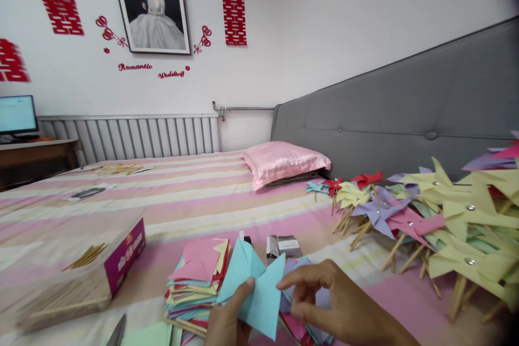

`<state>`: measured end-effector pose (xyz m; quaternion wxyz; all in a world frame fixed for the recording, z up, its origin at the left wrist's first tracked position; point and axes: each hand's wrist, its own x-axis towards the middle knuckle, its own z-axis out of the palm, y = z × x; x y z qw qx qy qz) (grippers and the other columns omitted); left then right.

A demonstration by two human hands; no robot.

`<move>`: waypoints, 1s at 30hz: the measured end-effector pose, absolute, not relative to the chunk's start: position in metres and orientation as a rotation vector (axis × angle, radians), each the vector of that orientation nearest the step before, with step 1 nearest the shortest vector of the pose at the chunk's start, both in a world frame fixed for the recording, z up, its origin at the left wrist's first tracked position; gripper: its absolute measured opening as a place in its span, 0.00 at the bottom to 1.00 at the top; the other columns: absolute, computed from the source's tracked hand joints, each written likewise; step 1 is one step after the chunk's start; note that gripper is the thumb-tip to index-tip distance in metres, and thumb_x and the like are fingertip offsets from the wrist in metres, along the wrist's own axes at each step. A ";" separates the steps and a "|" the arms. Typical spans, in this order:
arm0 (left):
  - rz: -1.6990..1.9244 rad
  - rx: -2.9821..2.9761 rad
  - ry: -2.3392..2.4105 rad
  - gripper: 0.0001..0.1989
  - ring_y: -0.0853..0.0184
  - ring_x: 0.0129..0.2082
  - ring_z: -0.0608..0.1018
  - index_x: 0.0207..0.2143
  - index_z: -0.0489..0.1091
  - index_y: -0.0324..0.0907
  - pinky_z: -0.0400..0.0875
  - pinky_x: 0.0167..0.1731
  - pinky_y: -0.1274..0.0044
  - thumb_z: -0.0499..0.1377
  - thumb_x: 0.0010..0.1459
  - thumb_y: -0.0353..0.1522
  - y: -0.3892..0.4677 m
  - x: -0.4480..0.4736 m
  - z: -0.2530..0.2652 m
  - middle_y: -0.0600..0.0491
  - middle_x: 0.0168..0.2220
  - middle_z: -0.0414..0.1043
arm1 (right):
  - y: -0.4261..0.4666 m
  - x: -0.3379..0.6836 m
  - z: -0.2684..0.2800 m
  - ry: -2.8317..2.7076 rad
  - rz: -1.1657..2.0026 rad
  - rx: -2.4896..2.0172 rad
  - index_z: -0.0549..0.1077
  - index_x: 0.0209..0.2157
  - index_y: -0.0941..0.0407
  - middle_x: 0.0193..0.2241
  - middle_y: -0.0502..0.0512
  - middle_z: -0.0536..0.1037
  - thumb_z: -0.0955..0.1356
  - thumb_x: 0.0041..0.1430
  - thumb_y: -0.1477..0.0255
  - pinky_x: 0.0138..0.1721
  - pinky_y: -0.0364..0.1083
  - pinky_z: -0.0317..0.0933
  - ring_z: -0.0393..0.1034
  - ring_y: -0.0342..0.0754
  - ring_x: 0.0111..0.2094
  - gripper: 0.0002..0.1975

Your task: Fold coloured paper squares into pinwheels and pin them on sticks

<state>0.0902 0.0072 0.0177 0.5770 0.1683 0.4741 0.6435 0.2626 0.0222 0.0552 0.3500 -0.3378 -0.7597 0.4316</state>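
My left hand (pixel 231 313) grips a light blue paper pinwheel blank (pixel 259 300), thumb on top, with the paper's corners standing up and partly folded. At the blank's right edge is my right hand (pixel 324 297), its index fingertip at or very near the paper. That hand's other fingers are bent, and nothing shows between them. Just left of the blank lies a tall stack of coloured paper (pixel 193 281), pink on top. Purple and pink paper pieces (pixel 318 297) lie partly hidden behind my right hand. A small box (pixel 284 247) sits beyond the blue paper.
Finished pinwheels (pixel 409 221) on wooden sticks crowd the right side by the grey headboard (pixel 397 97). A clear plastic tub (pixel 81 281) of sticks stands left, near a dark blade (pixel 117 331) and green paper (pixel 148 335). A pink pillow (pixel 286 162) lies farther back on the striped bed.
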 end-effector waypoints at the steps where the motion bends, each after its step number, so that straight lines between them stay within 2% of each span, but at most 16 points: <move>1: 1.498 0.394 1.105 0.14 0.63 0.28 0.77 0.35 0.68 0.36 0.72 0.26 0.75 0.63 0.43 0.25 0.007 0.092 0.018 0.50 0.28 0.76 | 0.022 0.260 0.055 -1.991 1.113 -0.883 0.77 0.37 0.53 0.23 0.51 0.78 0.67 0.46 0.81 0.29 0.43 0.64 0.71 0.45 0.25 0.16; 5: 1.473 0.386 1.062 0.21 0.59 0.30 0.79 0.43 0.65 0.33 0.73 0.26 0.73 0.63 0.43 0.24 0.005 0.099 0.022 0.46 0.30 0.77 | 0.022 0.253 0.051 -1.997 1.055 -0.916 0.79 0.32 0.54 0.24 0.53 0.80 0.67 0.46 0.81 0.29 0.43 0.65 0.72 0.46 0.25 0.12; 11: 1.478 0.388 0.971 0.28 0.56 0.35 0.78 0.46 0.66 0.33 0.73 0.29 0.74 0.66 0.38 0.25 0.007 0.104 0.020 0.47 0.28 0.79 | 0.027 0.253 0.046 -1.939 0.989 -0.924 0.80 0.26 0.55 0.21 0.53 0.79 0.70 0.46 0.75 0.28 0.41 0.64 0.70 0.45 0.24 0.05; 13: 1.495 0.382 0.951 0.29 0.56 0.36 0.78 0.44 0.68 0.34 0.73 0.31 0.73 0.68 0.35 0.27 0.008 0.105 0.016 0.47 0.27 0.78 | 0.027 0.253 0.045 -1.905 1.001 -0.928 0.80 0.25 0.56 0.21 0.53 0.78 0.70 0.46 0.75 0.28 0.41 0.63 0.70 0.45 0.24 0.04; 17: 1.540 0.420 0.966 0.27 0.59 0.29 0.78 0.38 0.72 0.36 0.72 0.28 0.73 0.70 0.30 0.29 0.009 0.106 0.013 0.50 0.24 0.78 | 0.026 0.248 0.045 -1.779 1.089 -0.935 0.77 0.22 0.59 0.19 0.52 0.76 0.70 0.47 0.71 0.26 0.41 0.62 0.69 0.44 0.23 0.06; 21: 1.564 0.461 0.972 0.19 0.63 0.24 0.77 0.29 0.74 0.36 0.71 0.24 0.76 0.71 0.29 0.31 0.008 0.106 0.013 0.52 0.23 0.77 | 0.028 0.240 0.039 -1.649 1.137 -1.002 0.73 0.21 0.59 0.17 0.52 0.75 0.69 0.48 0.69 0.23 0.41 0.62 0.69 0.45 0.21 0.08; 24: 1.574 0.505 1.046 0.16 0.67 0.17 0.73 0.22 0.73 0.35 0.68 0.19 0.77 0.70 0.29 0.35 0.009 0.106 0.011 0.53 0.17 0.74 | 0.030 0.236 0.032 -1.587 1.149 -1.028 0.72 0.21 0.59 0.15 0.51 0.74 0.69 0.47 0.68 0.21 0.41 0.62 0.69 0.45 0.19 0.09; 30: 1.599 0.605 1.161 0.15 0.67 0.18 0.71 0.18 0.73 0.35 0.64 0.16 0.78 0.69 0.29 0.37 0.012 0.106 0.002 0.55 0.13 0.68 | 0.030 0.236 0.031 -1.534 1.178 -1.076 0.70 0.22 0.59 0.14 0.51 0.74 0.69 0.47 0.66 0.22 0.42 0.63 0.72 0.47 0.19 0.10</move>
